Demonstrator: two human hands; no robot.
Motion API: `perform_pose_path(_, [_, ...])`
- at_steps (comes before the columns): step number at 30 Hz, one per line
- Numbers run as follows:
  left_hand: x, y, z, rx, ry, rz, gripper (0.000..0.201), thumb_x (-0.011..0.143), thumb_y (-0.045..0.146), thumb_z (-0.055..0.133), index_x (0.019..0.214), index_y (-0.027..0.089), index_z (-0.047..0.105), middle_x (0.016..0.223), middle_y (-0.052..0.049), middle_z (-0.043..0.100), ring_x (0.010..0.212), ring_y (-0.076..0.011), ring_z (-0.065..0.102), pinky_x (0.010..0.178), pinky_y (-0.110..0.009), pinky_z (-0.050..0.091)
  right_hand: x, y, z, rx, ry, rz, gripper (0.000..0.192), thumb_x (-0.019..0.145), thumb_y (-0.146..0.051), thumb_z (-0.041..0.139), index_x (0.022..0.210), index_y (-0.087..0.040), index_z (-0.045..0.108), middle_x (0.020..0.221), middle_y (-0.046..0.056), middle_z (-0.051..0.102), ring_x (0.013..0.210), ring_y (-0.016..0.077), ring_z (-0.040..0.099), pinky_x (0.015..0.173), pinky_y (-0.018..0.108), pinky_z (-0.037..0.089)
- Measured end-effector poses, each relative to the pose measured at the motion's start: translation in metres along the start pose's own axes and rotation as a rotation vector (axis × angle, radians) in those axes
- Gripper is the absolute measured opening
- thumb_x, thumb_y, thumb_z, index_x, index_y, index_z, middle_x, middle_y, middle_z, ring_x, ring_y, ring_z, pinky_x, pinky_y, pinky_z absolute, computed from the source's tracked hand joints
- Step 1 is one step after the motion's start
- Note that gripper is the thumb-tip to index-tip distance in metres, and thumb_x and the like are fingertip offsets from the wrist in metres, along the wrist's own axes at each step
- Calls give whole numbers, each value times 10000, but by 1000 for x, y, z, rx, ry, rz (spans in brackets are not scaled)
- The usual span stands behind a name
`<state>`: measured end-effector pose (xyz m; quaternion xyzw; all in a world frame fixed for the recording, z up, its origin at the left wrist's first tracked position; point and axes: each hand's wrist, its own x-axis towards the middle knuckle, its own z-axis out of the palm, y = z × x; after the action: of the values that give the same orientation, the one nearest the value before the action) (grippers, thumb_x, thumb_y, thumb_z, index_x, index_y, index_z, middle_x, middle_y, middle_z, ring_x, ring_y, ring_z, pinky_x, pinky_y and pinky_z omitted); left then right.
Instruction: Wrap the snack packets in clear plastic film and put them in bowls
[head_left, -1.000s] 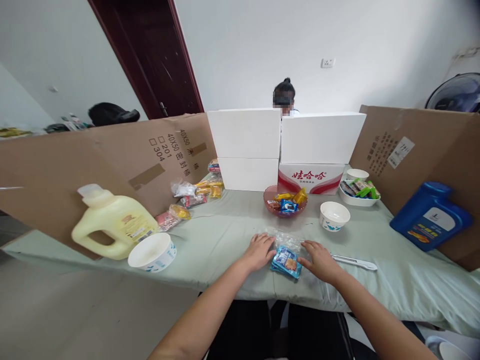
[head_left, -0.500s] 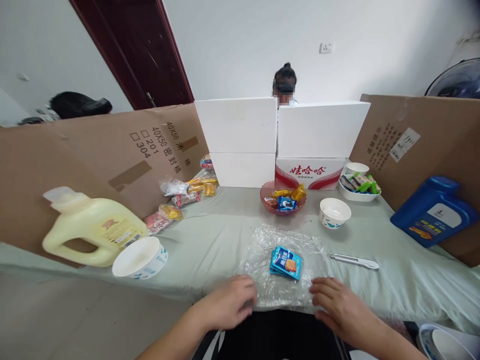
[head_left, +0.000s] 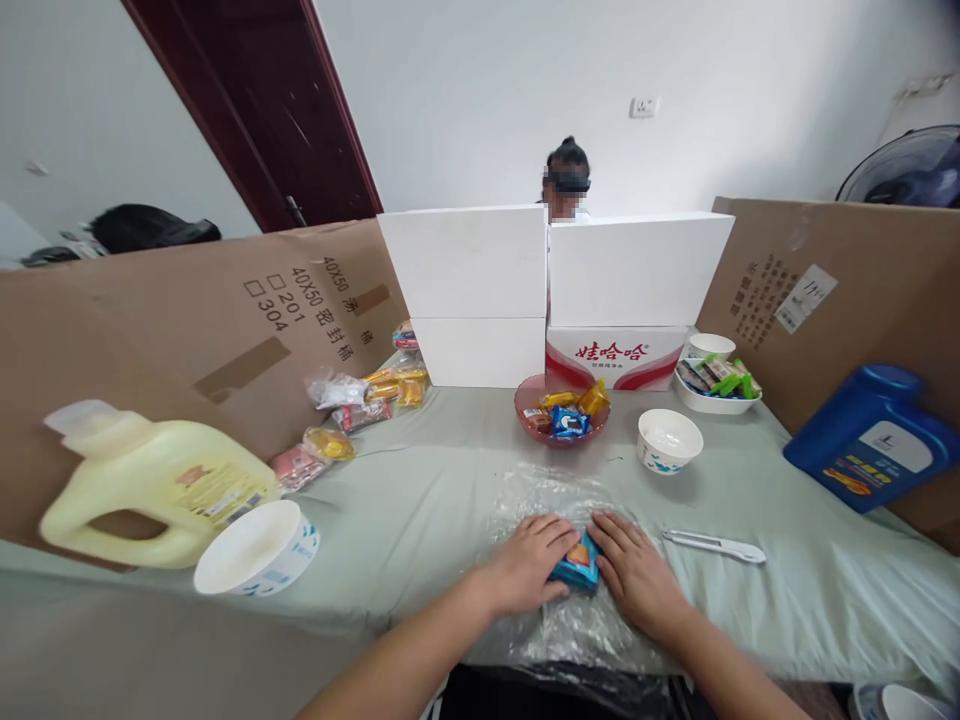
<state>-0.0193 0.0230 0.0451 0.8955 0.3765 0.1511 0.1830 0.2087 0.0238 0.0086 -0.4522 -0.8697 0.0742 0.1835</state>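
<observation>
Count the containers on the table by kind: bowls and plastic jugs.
White bowls: 4 (front left, centre right, tray-like one with snacks, small one behind it)
Pink bowls: 1 (holding snacks)
Yellow jugs: 1
Blue jugs: 1
Total: 7

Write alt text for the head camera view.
Left hand and right hand press against a blue snack packet lying on clear plastic wrap on a green-clothed table. A red snack bowl sits behind.
</observation>
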Motion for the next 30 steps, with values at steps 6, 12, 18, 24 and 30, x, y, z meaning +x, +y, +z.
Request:
perform_pose_path(6, [-42, -36, -3, 6, 55, -60, 661, 705, 110, 574, 1324, 313, 462, 1392, -52, 510, 1196, -279, 536, 1008, -426, 428, -9, 7, 11, -20, 58, -24, 443, 934, -338, 460, 1373, -284, 485, 1421, 47, 487, 1293, 269, 466, 1023, 463, 436])
perform_pose_path(12, [-13, -27, -11, 149, -72, 58, 576, 704, 194, 626, 1256, 301, 500, 1301, -81, 568, 1205, -339, 503, 1016, -494, 373, -5, 17, 14, -41, 88, -98, 465, 908, -330, 504, 1372, -327, 481, 1404, 25, 499, 1238, 262, 527, 950, 406, 495])
perform_pose_path(18, [32, -36, -40, -99, -53, 128, 354, 854, 237, 515, 1207, 239, 542, 1038, -59, 686, 883, -219, 652, 814, -321, 481, -6, 29, 23, -92, 103, -155, 474, 900, -303, 513, 1373, -311, 478, 1372, 15, 527, 1196, 246, 565, 896, 365, 526])
perform_pose_path(24, [109, -85, -113, -203, 417, -107, 338, 917, 352, 503, 1217, 199, 524, 1083, -56, 668, 956, -220, 641, 841, -314, 493, -5, 28, 23, -89, 104, -138, 417, 909, -334, 512, 1324, -301, 534, 1360, 24, 540, 1186, 250, 573, 891, 371, 533])
perform_pose_path(30, [166, -100, -108, 197, 282, -12, 450, 779, 238, 663, 1216, 193, 566, 1352, -131, 513, 1274, -337, 439, 1046, -510, 362, -4, 18, 13, -86, 70, -81, 385, 919, -317, 481, 1291, -276, 571, 1366, 39, 541, 1211, 254, 551, 936, 395, 503])
